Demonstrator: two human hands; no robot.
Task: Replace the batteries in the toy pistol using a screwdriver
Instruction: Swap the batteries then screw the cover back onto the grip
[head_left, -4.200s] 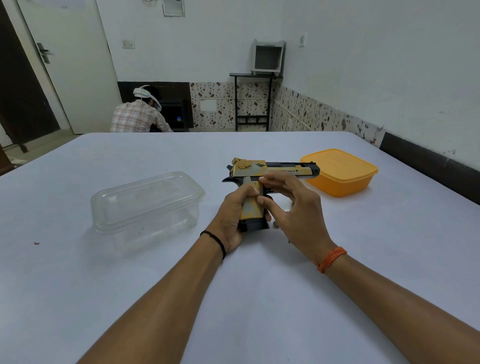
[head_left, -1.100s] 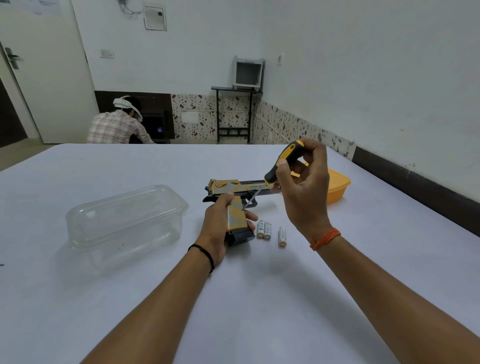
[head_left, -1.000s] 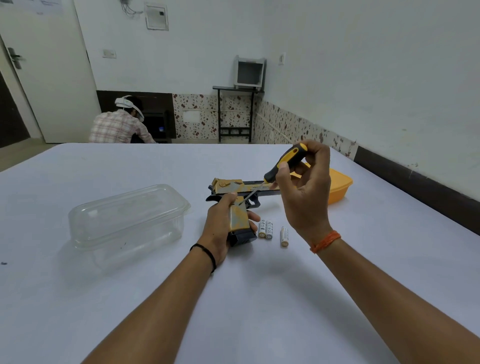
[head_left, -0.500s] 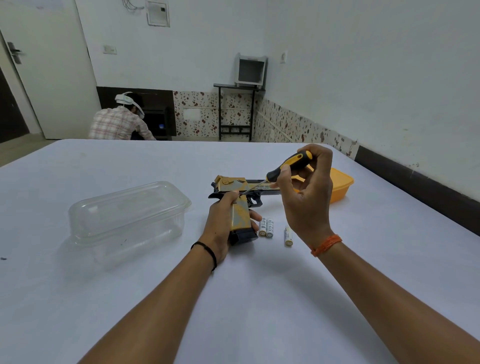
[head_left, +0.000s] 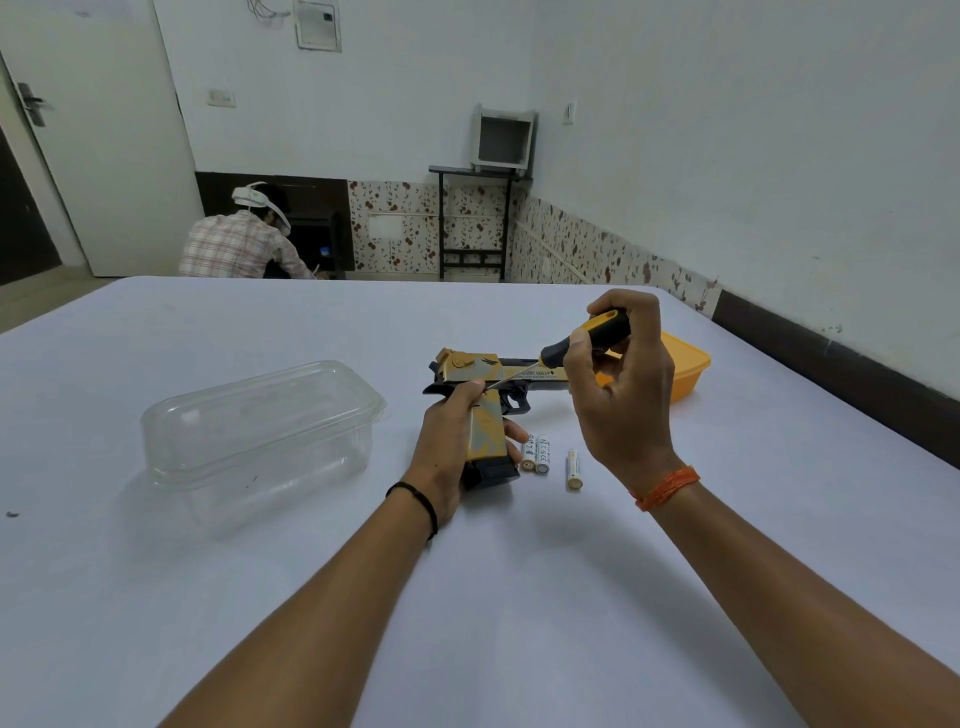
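Left hand (head_left: 451, 441) of mine grips the toy pistol (head_left: 488, 395) by its handle on the white table (head_left: 519, 597), while my right hand (head_left: 621, 395) pinches the screwdriver (head_left: 582, 340), tip at the frame, three batteries (head_left: 543, 454) lying just beside.

toy pistol (head_left: 498, 371): worn matt yellow plastic
tub (head_left: 260, 431): clear glossy plastic
table (head_left: 156, 597): smooth matt white
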